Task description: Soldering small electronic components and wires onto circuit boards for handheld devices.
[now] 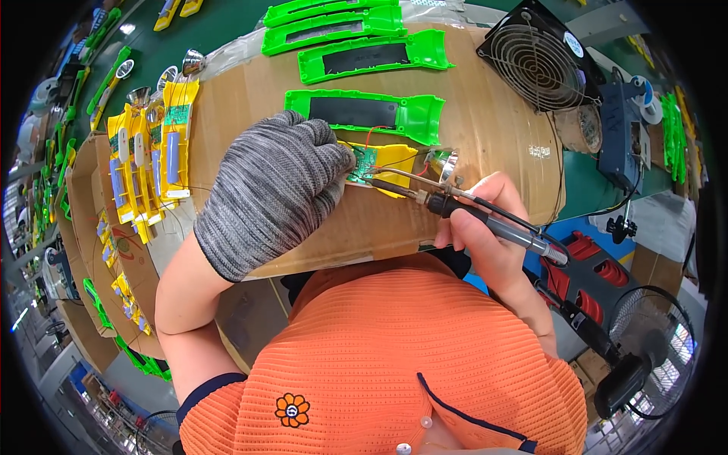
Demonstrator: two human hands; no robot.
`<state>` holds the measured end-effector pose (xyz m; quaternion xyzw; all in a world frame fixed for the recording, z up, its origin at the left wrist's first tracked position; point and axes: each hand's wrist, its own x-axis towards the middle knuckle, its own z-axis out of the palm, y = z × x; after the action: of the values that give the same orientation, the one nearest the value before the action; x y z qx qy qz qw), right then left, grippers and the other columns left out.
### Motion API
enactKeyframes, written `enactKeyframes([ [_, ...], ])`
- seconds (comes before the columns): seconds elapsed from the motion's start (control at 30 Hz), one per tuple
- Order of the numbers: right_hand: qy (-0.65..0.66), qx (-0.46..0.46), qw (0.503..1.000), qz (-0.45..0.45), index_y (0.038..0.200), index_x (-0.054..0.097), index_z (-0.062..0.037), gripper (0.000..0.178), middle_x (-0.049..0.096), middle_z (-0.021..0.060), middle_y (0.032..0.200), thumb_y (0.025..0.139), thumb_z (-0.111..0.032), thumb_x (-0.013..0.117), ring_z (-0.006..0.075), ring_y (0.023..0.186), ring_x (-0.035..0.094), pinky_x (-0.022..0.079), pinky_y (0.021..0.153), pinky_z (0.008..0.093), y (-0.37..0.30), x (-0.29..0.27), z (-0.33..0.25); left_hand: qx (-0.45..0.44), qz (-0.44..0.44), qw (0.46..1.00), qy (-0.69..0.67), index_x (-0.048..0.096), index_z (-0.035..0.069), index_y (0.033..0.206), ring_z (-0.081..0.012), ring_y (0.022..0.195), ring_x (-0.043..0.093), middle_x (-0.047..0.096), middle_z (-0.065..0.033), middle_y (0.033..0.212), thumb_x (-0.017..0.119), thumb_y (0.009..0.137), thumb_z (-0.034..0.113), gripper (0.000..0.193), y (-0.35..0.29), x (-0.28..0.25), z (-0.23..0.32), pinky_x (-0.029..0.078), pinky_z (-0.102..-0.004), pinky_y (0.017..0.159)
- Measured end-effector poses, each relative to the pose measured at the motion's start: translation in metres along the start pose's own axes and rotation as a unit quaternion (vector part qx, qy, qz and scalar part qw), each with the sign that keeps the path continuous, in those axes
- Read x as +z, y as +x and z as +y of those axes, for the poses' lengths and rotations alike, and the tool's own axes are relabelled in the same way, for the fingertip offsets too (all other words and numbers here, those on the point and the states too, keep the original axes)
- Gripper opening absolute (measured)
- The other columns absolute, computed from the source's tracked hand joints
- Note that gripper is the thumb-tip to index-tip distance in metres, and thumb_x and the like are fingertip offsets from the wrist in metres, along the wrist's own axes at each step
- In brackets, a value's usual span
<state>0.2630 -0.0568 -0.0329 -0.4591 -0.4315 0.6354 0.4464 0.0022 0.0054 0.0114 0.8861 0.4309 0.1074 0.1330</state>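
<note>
My left hand [273, 186], in a grey striped knit glove, is closed at the left end of a yellow flashlight half-shell [398, 161]. It covers that end, so what its fingertips pinch is hidden. A small green circuit board [363, 163] with thin wires shows beside the fingers. My bare right hand [493, 224] is closed around a soldering iron [485, 224] with a thin metal feed tube along it. The iron's tip points left and reaches the board's edge. At the shell's right end lies a shiny reflector cup [446, 164]. A green half-shell [368, 114] with a black pad lies just beyond.
More green half-shells [375, 57] lie farther back on the cardboard [485, 98]. Several yellow shells with batteries [173, 152] stand at left. A box fan [535, 64] and a blue soldering unit [623, 133] are at the far right. A round fan [644, 341] stands lower right.
</note>
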Motion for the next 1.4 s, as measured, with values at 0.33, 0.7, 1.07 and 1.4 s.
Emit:
enactKeyframes([
  [0.33, 0.073, -0.152, 0.983, 0.072, 0.099, 0.043, -0.0009, 0.017, 0.063, 0.0187, 0.083, 0.093, -0.008, 0.057, 0.0195, 0.061, 0.057, 0.048, 0.057, 0.0303, 0.017, -0.038, -0.004, -0.009, -0.013, 1.000, 0.006, 0.070, 0.006, 0.092, -0.0330, 0.084, 0.062, 0.066, -0.0122, 0.088, 0.074, 0.076, 0.009, 0.017, 0.002, -0.001, 0.003, 0.052, -0.0421, 0.074],
  [0.7, 0.189, -0.145, 0.957, 0.163, 0.099, 0.047, -0.0031, 0.016, 0.053, 0.0080, 0.072, 0.091, -0.007, 0.060, 0.0247, 0.071, 0.060, 0.049, 0.062, 0.0338, 0.016, -0.052, 0.010, -0.022, 0.021, 0.993, 0.111, 0.065, 0.003, 0.111, -0.0332, 0.098, 0.062, 0.063, -0.0151, 0.107, 0.066, 0.086, 0.020, 0.030, 0.026, 0.000, -0.030, 0.050, -0.0432, 0.086],
  [1.07, 0.256, -0.164, 0.941, 0.149, 0.097, 0.046, -0.0057, 0.010, 0.040, 0.0004, 0.064, 0.094, -0.001, 0.054, 0.0125, 0.057, 0.042, 0.048, 0.083, 0.0412, 0.018, -0.051, 0.008, 0.078, -0.095, 0.988, 0.090, 0.050, 0.007, 0.138, -0.0326, 0.111, 0.056, 0.060, -0.0175, 0.121, 0.064, 0.089, 0.030, 0.056, -0.002, -0.020, -0.025, 0.044, -0.0427, 0.095],
  [1.4, 0.252, -0.165, 0.940, 0.159, 0.093, 0.046, -0.0070, 0.008, 0.038, -0.0003, 0.063, 0.094, -0.004, 0.053, 0.0110, 0.058, 0.042, 0.047, 0.082, 0.0387, 0.022, -0.047, 0.004, 0.039, 0.079, 0.990, 0.113, 0.043, 0.010, 0.144, -0.0381, 0.095, 0.057, 0.057, -0.0197, 0.105, 0.073, 0.085, 0.019, 0.067, 0.034, -0.058, -0.125, 0.048, -0.0454, 0.085],
])
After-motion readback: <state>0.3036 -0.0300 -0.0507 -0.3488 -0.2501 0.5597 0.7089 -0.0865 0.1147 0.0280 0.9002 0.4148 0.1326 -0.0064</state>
